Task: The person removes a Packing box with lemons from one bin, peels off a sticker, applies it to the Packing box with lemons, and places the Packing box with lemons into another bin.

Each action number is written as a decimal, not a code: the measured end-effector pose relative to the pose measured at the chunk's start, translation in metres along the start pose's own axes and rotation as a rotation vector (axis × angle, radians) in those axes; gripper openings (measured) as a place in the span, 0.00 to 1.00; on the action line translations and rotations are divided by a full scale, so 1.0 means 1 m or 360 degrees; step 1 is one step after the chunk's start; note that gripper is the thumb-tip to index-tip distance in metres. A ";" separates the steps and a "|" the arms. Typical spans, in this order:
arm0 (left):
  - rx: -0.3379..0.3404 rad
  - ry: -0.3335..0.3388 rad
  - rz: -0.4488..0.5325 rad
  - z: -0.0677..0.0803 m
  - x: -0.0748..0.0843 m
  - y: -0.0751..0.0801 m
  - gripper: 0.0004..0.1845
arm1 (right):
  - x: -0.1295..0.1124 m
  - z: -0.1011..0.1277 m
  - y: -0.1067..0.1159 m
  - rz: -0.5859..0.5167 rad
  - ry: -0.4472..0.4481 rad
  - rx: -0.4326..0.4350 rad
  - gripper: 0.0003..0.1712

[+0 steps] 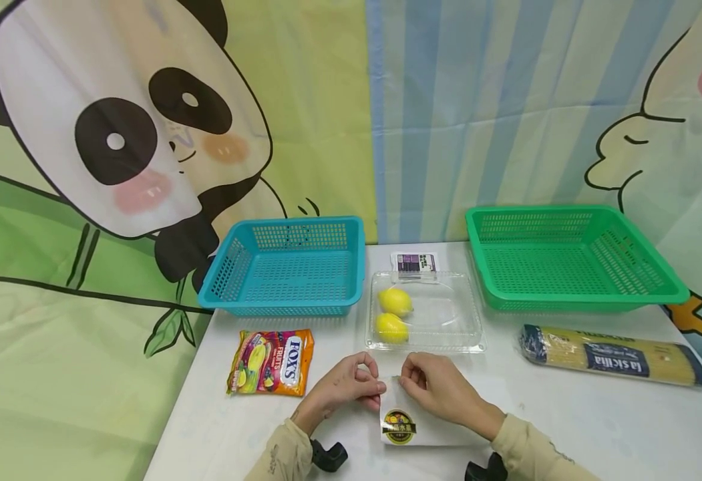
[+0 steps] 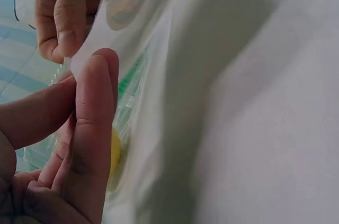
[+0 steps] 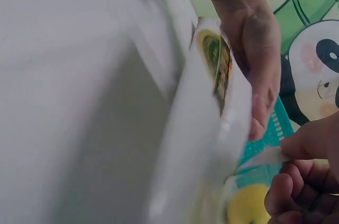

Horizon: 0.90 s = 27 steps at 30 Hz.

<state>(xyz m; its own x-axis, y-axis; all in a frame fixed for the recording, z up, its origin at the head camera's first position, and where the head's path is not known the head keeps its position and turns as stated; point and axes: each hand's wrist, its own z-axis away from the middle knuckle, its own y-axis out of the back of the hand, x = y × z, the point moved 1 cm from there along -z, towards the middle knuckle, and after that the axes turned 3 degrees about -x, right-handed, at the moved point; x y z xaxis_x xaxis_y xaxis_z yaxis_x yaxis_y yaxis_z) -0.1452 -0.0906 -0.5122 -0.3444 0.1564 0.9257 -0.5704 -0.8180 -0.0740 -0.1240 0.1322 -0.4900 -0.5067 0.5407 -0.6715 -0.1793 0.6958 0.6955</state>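
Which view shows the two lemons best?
The head view: both lemons lie whole in the clear tray. The left wrist view shows a yellow sliver behind the white bag; the right wrist view shows a blurred yellow patch.

Readable print on the bench

We read "FOX'S" and "FRUITS" on the orange candy bag (image 1: 271,362) lying in front of the blue basket. On the long pasta packet (image 1: 614,356) at the right, the dark label reads "la sicilia", seen upside down from where we stand. The white bag (image 1: 413,425) pinched between our left hand (image 1: 347,386) and right hand (image 1: 441,386) bears a round yellow-and-black sticker with Chinese characters too small for us to make out. A purple-and-white label (image 1: 415,262) behind the clear lemon box carries print we cannot read.
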 end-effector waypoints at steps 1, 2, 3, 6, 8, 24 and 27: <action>0.0003 -0.0001 -0.0018 0.001 -0.001 0.001 0.12 | 0.002 0.000 0.002 0.0003 -0.0001 0.0036 0.13; 0.0010 -0.0001 -0.0044 0.001 -0.002 0.001 0.12 | 0.003 0.000 0.004 0.0005 -0.0003 0.0069 0.13; 0.0016 -0.0005 -0.0070 0.002 -0.002 0.002 0.12 | 0.004 0.001 0.006 0.0001 -0.0009 0.0100 0.14; 0.0036 -0.0014 -0.0146 0.004 -0.004 0.003 0.13 | 0.007 0.001 0.013 -0.0013 -0.0042 0.0165 0.13; 0.0055 -0.0018 -0.0195 0.005 -0.004 0.004 0.12 | 0.008 0.001 0.019 -0.0014 -0.0068 0.0200 0.12; 0.0233 -0.0075 -0.0822 0.016 0.020 0.010 0.06 | 0.014 -0.004 0.057 -0.0006 -0.0217 0.0471 0.09; 0.0206 -0.0178 -0.0795 0.015 0.044 0.007 0.08 | 0.012 -0.009 0.060 -0.0025 -0.0184 0.0508 0.10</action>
<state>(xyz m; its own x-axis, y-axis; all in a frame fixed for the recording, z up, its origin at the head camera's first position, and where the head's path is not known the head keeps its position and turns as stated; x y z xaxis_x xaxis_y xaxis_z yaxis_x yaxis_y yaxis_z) -0.1532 -0.0976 -0.4665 0.0318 0.4902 0.8710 -0.5454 -0.7218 0.4261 -0.1484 0.1757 -0.4540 -0.4039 0.5661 -0.7185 0.0959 0.8074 0.5822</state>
